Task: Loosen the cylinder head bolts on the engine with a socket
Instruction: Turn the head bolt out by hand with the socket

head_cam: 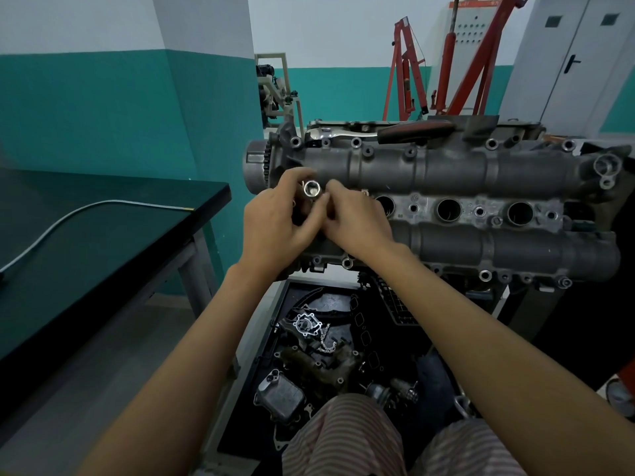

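Both hands meet over the engine's (446, 173) left end: the left hand (275, 221) pinches a socket (312, 189), open end up, while the right hand (357, 221) has fingers curled at it. The ratchet (378, 132) lies on the far edge. A fumbled socket could drop into the tray (275, 324) below, which holds a chain (326, 340), a cooler (280, 396) and housings
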